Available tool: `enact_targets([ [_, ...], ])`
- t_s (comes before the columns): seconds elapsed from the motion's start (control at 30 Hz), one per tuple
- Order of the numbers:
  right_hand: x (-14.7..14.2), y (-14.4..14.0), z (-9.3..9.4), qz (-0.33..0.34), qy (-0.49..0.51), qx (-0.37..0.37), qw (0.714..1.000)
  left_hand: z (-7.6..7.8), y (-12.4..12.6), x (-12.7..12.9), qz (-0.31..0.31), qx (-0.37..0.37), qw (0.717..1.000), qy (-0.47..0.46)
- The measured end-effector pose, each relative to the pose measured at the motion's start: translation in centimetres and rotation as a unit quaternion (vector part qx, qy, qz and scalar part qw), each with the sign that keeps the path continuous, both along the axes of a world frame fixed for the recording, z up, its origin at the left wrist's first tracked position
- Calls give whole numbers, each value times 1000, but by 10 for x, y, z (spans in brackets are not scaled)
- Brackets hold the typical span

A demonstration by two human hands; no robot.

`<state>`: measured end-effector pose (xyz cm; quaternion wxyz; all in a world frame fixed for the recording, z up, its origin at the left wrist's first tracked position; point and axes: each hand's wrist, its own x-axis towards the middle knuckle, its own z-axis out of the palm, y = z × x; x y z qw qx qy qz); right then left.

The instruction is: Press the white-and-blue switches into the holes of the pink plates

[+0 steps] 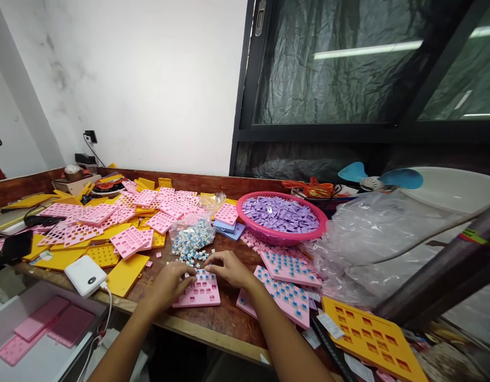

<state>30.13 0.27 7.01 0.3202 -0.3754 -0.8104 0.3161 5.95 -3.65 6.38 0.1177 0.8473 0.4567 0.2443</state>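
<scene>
A pink panel with square holes (200,300) lies flat near the table's front edge, with small blue-and-white pieces along its far rows. My left hand (172,281) rests at the panel's left side, thumb and fingers drawn together over its far left part. My right hand (229,269) is at the far right corner, thumb and forefinger bent together. Whatever either hand pinches is too small to make out. Just beyond the fingers, loose blue-and-white pieces (192,257) spill from a clear plastic bag (194,236). To the right lie pink panels filled with blue pieces (282,296).
A pink basket (323,227) holds purple parts. Pink hole panels (97,214) and yellow panels (127,276) pile up at left, beside a white power bank (85,276) with a cable. A yellow panel (372,339) and plastic sheeting (352,249) lie right. Below left is a bin (75,366).
</scene>
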Motion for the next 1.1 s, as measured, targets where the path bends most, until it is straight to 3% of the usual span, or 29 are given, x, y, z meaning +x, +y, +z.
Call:
enact_targets([
  [0.13, -15, -8, -7, -26, -88, 24, 995, -14, -18, -4, -10, 25, 1000, -9],
  [0.4, -38, -20, -13, -54, -229, 118, 965, -25, -11, -3, -10, 23, 999, -47],
  [0.67, -28, -19, -9, 26, -206, 73, 975, -28, -8, -2, -4, 29, 999, -27],
  [0.83, -33, -17, -13, -18, -186, 65, 980, -28, -15, 2, 38, 39, 998, -8],
  [1.1, -36, -24, -8, -25, -213, 77, 974, -11, -12, 13, 68, 27, 993, 91],
])
